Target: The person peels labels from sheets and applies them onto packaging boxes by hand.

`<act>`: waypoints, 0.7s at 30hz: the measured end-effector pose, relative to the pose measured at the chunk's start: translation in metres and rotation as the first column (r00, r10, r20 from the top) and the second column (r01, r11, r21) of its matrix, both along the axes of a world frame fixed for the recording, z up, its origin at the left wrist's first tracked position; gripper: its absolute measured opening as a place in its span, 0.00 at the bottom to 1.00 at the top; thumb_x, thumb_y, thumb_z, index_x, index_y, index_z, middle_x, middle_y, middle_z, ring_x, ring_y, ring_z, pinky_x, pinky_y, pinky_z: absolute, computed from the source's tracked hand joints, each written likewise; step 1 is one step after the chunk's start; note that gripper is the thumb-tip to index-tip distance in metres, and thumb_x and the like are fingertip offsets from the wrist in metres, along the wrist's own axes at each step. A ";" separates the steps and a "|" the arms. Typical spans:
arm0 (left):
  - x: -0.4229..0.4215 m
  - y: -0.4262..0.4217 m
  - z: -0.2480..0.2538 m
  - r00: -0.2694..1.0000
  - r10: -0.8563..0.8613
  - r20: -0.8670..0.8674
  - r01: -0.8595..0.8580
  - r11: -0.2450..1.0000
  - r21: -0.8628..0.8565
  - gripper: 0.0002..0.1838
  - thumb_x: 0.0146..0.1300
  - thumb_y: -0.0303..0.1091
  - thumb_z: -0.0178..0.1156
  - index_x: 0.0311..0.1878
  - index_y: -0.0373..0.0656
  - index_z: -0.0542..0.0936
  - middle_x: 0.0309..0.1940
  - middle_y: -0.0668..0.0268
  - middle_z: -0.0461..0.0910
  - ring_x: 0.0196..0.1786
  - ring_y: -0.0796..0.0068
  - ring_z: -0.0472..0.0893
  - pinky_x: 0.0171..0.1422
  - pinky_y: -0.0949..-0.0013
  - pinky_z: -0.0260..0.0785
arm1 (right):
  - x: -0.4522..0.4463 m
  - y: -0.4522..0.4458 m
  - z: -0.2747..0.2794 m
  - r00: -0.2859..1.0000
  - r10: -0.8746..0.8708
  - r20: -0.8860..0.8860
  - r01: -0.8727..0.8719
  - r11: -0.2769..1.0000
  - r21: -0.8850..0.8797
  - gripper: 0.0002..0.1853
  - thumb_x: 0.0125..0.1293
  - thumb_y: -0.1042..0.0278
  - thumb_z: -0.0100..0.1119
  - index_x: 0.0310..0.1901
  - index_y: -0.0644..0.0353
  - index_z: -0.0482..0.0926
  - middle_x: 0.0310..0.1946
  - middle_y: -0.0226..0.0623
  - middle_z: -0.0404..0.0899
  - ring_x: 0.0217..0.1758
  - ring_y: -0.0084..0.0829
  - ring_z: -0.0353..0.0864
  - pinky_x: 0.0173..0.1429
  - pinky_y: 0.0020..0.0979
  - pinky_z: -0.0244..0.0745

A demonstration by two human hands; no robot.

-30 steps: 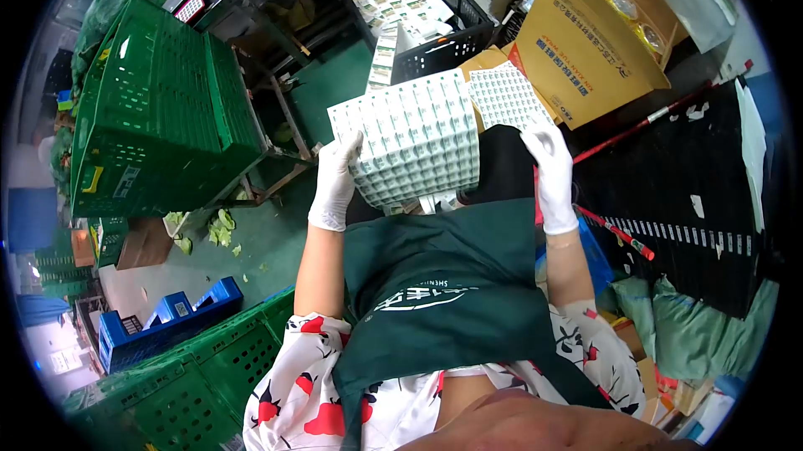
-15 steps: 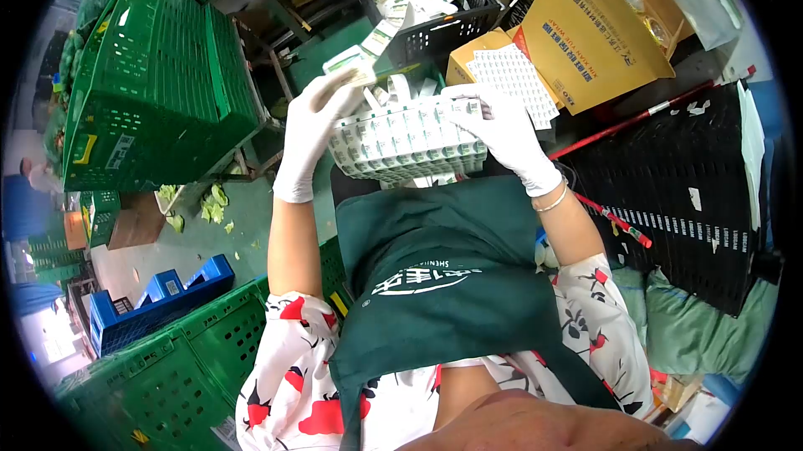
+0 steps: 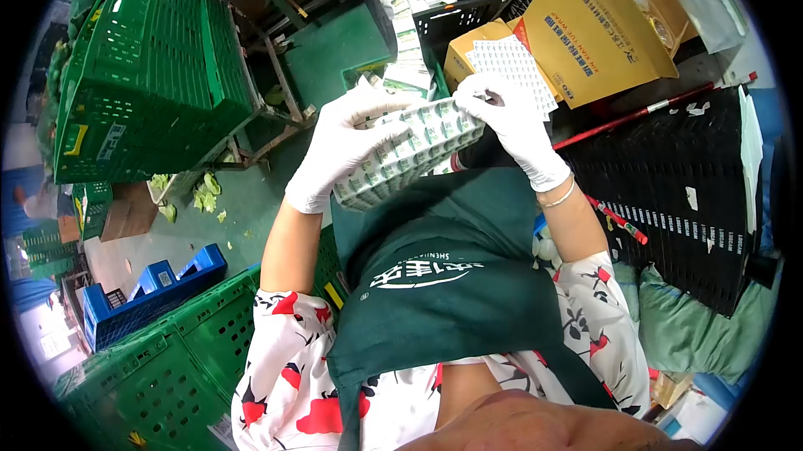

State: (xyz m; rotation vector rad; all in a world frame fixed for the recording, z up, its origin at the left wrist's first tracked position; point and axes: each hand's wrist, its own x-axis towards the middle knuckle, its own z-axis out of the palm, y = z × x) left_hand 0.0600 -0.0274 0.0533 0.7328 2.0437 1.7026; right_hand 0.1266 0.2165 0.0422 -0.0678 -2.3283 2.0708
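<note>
A sheet of small labels [image 3: 427, 137], white with green print, hangs bent between my two white-gloved hands in front of the dark green apron [image 3: 443, 275]. My left hand [image 3: 347, 146] is closed on the sheet's left side, its fingers lying across the printed face. At the upper right corner, my right hand [image 3: 510, 120] pinches the edge between thumb and fingers. Just beyond the sheet, a chain of white-and-green labelled pieces [image 3: 408, 41] runs down from a black crate [image 3: 456, 28] into a green crate [image 3: 355, 77], partly hidden by my left hand.
Another label sheet [image 3: 514, 70] leans on an open cardboard box [image 3: 585, 37] at right. Stacked black crates [image 3: 669, 192] stand beside a red pole [image 3: 636, 119]. Green crates [image 3: 142, 83] rise at left, with a blue crate [image 3: 155, 300] below. Leaf scraps [image 3: 207, 192] lie on the floor.
My left hand has come down and inward onto the sheet's left side from its upper left corner. The sheet has tilted, its left end lower. My right hand keeps its pinch.
</note>
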 end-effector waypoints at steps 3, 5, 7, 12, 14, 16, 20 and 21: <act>0.002 -0.001 -0.005 0.994 0.056 0.091 -0.055 0.998 -0.009 0.09 0.63 0.24 0.65 0.45 0.37 0.87 0.32 0.71 0.77 0.37 0.84 0.75 0.43 0.77 0.68 | 0.002 -0.004 0.003 1.000 0.022 -0.009 -0.021 1.000 0.014 0.11 0.65 0.71 0.66 0.47 0.66 0.82 0.42 0.32 0.83 0.41 0.16 0.78 0.48 0.22 0.74; 0.002 -0.003 -0.007 0.994 0.077 0.073 -0.076 0.997 -0.017 0.07 0.63 0.25 0.65 0.43 0.35 0.87 0.32 0.71 0.77 0.36 0.84 0.74 0.43 0.77 0.67 | 0.003 -0.011 0.008 1.000 0.015 0.005 -0.015 0.999 -0.049 0.11 0.65 0.71 0.66 0.46 0.66 0.82 0.40 0.31 0.83 0.40 0.17 0.78 0.48 0.23 0.74; 0.003 -0.004 -0.007 0.995 0.088 0.052 -0.086 0.996 -0.037 0.06 0.64 0.26 0.65 0.42 0.35 0.86 0.31 0.71 0.77 0.36 0.83 0.74 0.43 0.77 0.66 | 0.004 -0.008 0.006 1.000 0.012 0.013 -0.012 1.000 -0.020 0.10 0.66 0.71 0.66 0.45 0.65 0.83 0.38 0.29 0.83 0.39 0.17 0.78 0.47 0.23 0.75; 0.001 -0.007 -0.007 0.998 0.060 -0.011 -0.060 0.995 -0.076 0.07 0.65 0.29 0.65 0.38 0.33 0.84 0.30 0.71 0.76 0.36 0.82 0.73 0.43 0.77 0.65 | 0.003 0.002 0.007 0.999 0.013 0.042 -0.029 0.921 0.390 0.10 0.66 0.68 0.65 0.46 0.62 0.84 0.33 0.30 0.84 0.34 0.17 0.80 0.46 0.22 0.76; 0.000 -0.007 -0.003 0.999 0.045 -0.005 -0.046 0.995 -0.084 0.07 0.65 0.28 0.65 0.37 0.33 0.84 0.29 0.71 0.76 0.35 0.82 0.73 0.43 0.76 0.65 | 0.003 0.005 0.000 0.995 0.078 -0.060 -0.042 0.886 0.461 0.11 0.68 0.65 0.64 0.47 0.61 0.84 0.31 0.30 0.83 0.31 0.20 0.80 0.45 0.21 0.76; -0.002 -0.007 0.001 0.999 0.021 -0.028 -0.024 0.994 -0.107 0.07 0.65 0.28 0.65 0.37 0.33 0.84 0.28 0.71 0.76 0.34 0.82 0.73 0.42 0.76 0.66 | 0.002 0.003 0.004 0.997 0.069 -0.030 -0.059 0.964 0.261 0.14 0.67 0.62 0.65 0.49 0.60 0.83 0.34 0.33 0.83 0.34 0.25 0.81 0.47 0.24 0.76; -0.004 -0.004 0.001 0.998 -0.045 -0.049 0.037 0.987 -0.158 0.06 0.65 0.28 0.64 0.36 0.33 0.84 0.28 0.71 0.75 0.33 0.83 0.73 0.40 0.76 0.66 | -0.009 0.002 0.019 0.882 0.182 -0.434 0.129 0.793 0.595 0.19 0.65 0.60 0.65 0.55 0.57 0.81 0.45 0.36 0.82 0.46 0.33 0.81 0.54 0.31 0.76; -0.004 -0.004 0.000 0.998 -0.057 -0.036 0.050 0.985 -0.164 0.06 0.65 0.28 0.64 0.36 0.33 0.84 0.27 0.71 0.75 0.32 0.83 0.73 0.40 0.76 0.66 | -0.009 0.001 0.030 0.874 0.322 -0.363 0.064 0.665 0.744 0.21 0.65 0.63 0.63 0.60 0.54 0.78 0.51 0.36 0.79 0.54 0.34 0.77 0.56 0.34 0.75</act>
